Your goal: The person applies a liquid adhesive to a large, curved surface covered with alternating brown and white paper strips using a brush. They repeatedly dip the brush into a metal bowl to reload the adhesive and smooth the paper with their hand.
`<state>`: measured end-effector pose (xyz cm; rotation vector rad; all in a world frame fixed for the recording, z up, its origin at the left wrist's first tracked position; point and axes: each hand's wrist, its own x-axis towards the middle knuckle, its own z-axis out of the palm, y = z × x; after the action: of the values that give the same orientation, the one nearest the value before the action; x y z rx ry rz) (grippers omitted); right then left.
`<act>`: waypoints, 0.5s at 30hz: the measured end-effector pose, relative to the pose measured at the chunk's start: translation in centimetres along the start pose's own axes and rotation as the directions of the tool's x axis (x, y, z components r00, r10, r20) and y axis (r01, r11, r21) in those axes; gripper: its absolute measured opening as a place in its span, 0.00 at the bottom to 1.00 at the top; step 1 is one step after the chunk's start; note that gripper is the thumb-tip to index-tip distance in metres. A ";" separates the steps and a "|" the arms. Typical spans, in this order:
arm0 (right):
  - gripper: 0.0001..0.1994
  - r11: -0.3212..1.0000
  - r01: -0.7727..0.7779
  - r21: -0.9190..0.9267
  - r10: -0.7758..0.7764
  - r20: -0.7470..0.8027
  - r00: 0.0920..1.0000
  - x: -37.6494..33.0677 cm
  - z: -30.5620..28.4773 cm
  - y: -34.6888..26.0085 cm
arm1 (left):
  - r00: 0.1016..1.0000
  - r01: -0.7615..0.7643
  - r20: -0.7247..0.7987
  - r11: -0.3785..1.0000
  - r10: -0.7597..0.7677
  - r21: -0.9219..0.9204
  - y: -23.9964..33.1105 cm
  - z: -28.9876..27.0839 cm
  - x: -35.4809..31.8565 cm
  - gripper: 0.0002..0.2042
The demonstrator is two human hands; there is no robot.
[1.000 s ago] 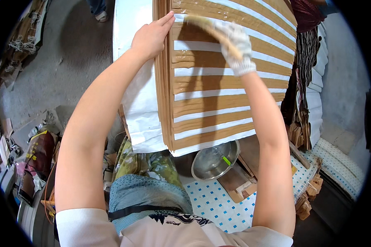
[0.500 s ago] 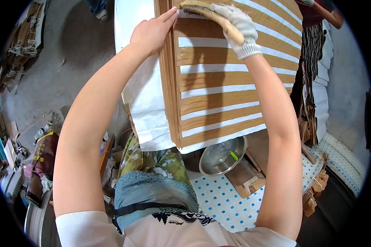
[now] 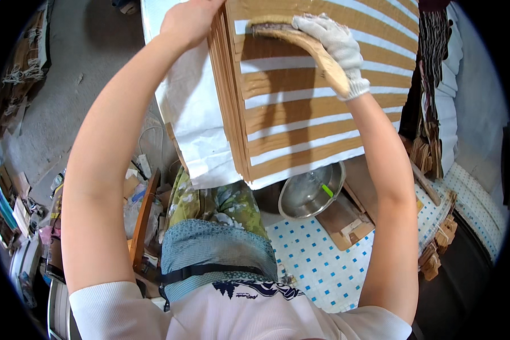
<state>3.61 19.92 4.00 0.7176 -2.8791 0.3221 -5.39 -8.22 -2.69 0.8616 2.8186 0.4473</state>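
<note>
A white knitted glove covers my right hand (image 3: 337, 48), which is closed around a brush (image 3: 309, 42) with a curved wooden handle. Its bristle end lies by the left edge of the top sheet, on a tall stack of brown sheets (image 3: 292, 107) banded with white strips. My bare left hand (image 3: 191, 21) is at the stack's upper left edge. Its fingers stretch toward the stack, and their tips run out of the picture at the top. White paper (image 3: 195, 124) lies under the stack and sticks out on its left.
Below the stack sits a metal basin (image 3: 300, 195) with a bright green thing inside. Beside it is a wooden board (image 3: 345, 226) on blue-dotted sheeting (image 3: 300, 266). A wooden bar (image 3: 145, 218) stands left of my legs. Dark hanging strips (image 3: 430, 85) are at the right.
My right hand and the brush have moved slightly nearer and to the right. My left hand has shifted up and left, partly out of the picture. The whole view has shifted a little.
</note>
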 end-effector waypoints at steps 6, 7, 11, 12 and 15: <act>0.20 0.977 0.005 -0.211 0.021 0.120 0.993 -9.7 3.0 -4.5 | 1.000 -0.018 -0.018 1.000 0.017 -0.021 0.1 0.5 -0.2 0.29; 0.20 0.979 0.038 -0.202 -0.010 0.136 0.991 -11.6 2.9 -5.6 | 0.999 -0.014 -0.036 0.999 0.013 -0.033 -0.1 0.7 -0.3 0.29; 0.19 0.984 0.127 -0.123 -0.076 0.352 0.933 -16.6 1.5 -9.3 | 0.994 0.012 -0.106 0.993 -0.024 -0.117 1.8 0.1 -0.7 0.29; 0.17 0.994 0.083 -0.067 -0.052 0.375 0.925 -17.0 1.3 -9.1 | 0.989 0.017 -0.144 0.991 -0.036 -0.134 2.2 0.2 -1.0 0.29; 0.13 1.000 -0.005 0.016 0.000 0.305 0.952 -16.7 1.7 -7.5 | 0.998 -0.040 -0.061 0.978 0.028 -0.207 1.8 2.5 -4.3 0.36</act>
<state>21.57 20.46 0.22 0.8328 -3.1700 0.2551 -0.31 -8.64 -4.15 0.8667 2.7477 0.7681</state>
